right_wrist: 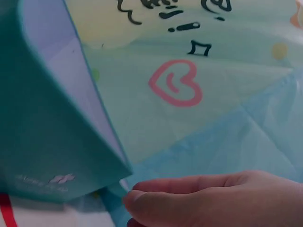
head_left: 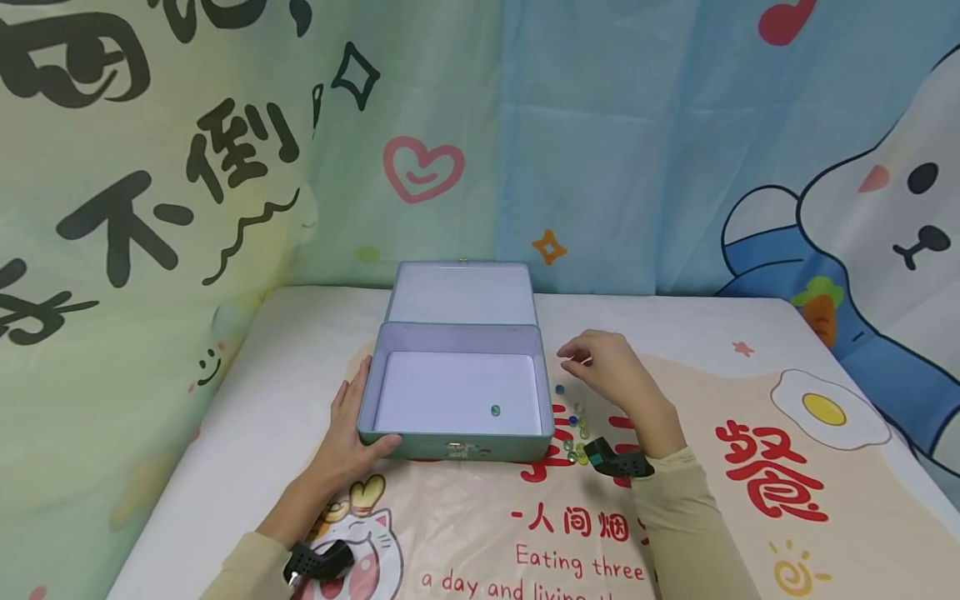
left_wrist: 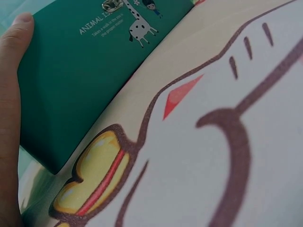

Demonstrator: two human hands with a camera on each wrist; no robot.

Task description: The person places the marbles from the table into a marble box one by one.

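Note:
An open green tin box [head_left: 457,447] with a pale lilac inside stands on the table, its lid [head_left: 461,293] tipped back. One green glass marble [head_left: 495,410] lies inside, toward the right. My left hand [head_left: 352,429] holds the box at its front left corner, thumb on the front and fingers along the side. My right hand [head_left: 611,367] hovers right of the box, thumb and forefinger close together; whether anything small is between them cannot be made out. Below it, several glass marbles [head_left: 573,421], blue, green and clear, lie beside the box.
A printed cloth [head_left: 465,517] with red lettering covers the white table [head_left: 330,308]. Behind the table hangs a curtain [head_left: 585,167] with cartoon drawings. Each wrist wears a black strap [head_left: 622,461].

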